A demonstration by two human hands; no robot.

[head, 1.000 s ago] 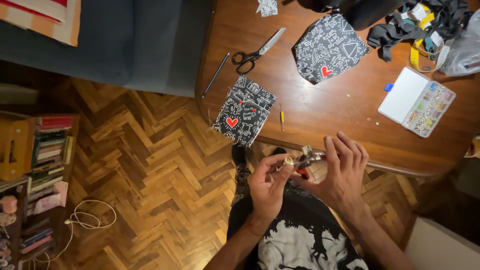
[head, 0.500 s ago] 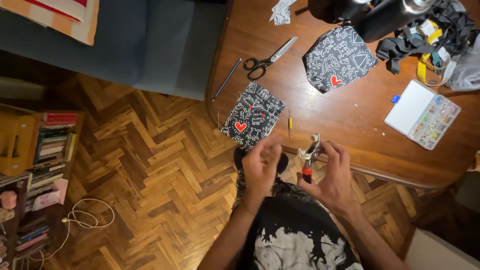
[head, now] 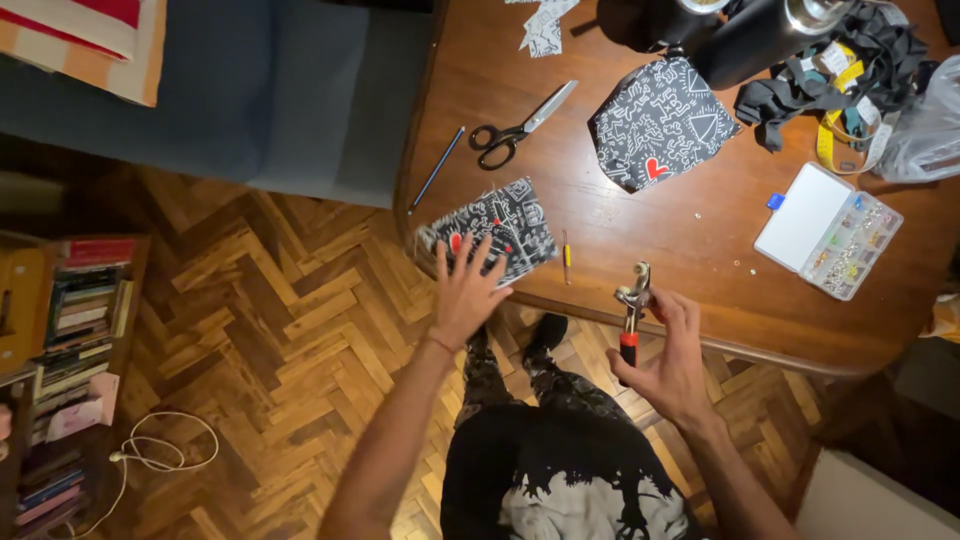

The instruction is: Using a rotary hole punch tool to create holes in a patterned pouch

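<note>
My left hand stretches out with fingers spread, its fingertips on the near edge of a black fabric piece with white drawings and a red heart, lying at the front edge of the wooden table. My right hand grips red-handled snap pliers, held upright just in front of the table edge. A second, larger black printed fabric piece lies further back on the table.
Black scissors, a thin pencil and a small yellow tool lie near the fabric. A compartment box with its white lid open sits at right, black straps and a yellow tape measure behind it. A bookshelf stands at left.
My hands have come apart. The left hand left the pliers and reached forward onto the fabric piece. The right hand keeps the pliers and has moved slightly right.
</note>
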